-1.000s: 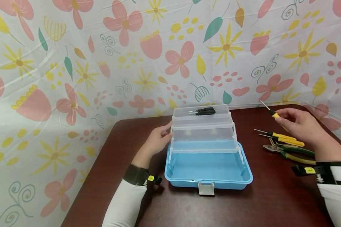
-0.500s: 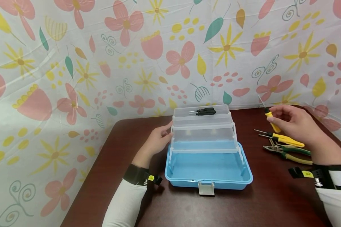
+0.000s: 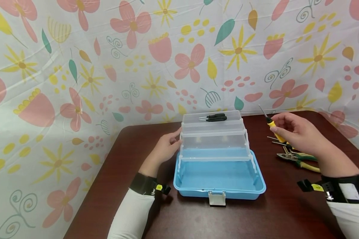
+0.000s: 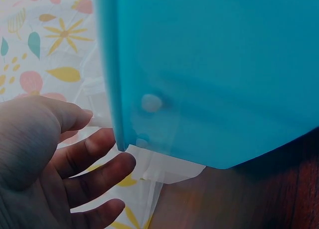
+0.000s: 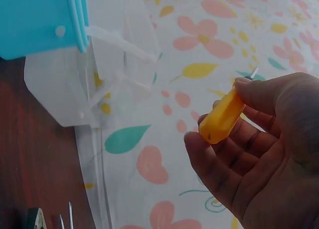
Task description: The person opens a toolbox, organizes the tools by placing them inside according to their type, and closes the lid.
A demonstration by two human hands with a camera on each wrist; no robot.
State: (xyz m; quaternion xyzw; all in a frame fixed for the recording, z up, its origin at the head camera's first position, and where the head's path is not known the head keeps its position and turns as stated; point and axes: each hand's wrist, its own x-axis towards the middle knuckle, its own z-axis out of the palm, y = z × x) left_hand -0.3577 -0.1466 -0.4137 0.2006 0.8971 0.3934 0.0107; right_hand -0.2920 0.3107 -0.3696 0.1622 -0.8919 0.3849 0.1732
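Note:
A toolbox with a blue base [image 3: 191, 192] and tiered translucent trays [image 3: 213, 142] stands open on the table. My left hand [image 3: 164, 146] rests its thumb and fingertips on the left side of the trays; in the left wrist view its fingers [image 4: 94, 181] lie loosely bent by the blue edge. To the right of the box, my right hand [image 3: 302, 132] holds a yellow-handled screwdriver [image 3: 277, 134] above the table, shaft pointing up and away. Thumb and fingers pinch its handle [image 5: 222, 119] in the right wrist view. Several black-handled screwdrivers [image 3: 216, 117] lie in the top tray.
Below the right hand lie other screwdrivers [image 3: 279, 143], their handles mostly hidden by it. Green-and-yellow pliers [image 3: 308, 166] lie beside them. A floral cloth [image 3: 155, 83] hangs behind the dark red-brown table [image 3: 122, 146]. A latch [image 3: 217, 198] hangs at the box's front.
My right hand has moved left toward the box with the screwdriver, whose handle now shows more. It covers more of the screwdrivers on the table. The left hand has stayed put.

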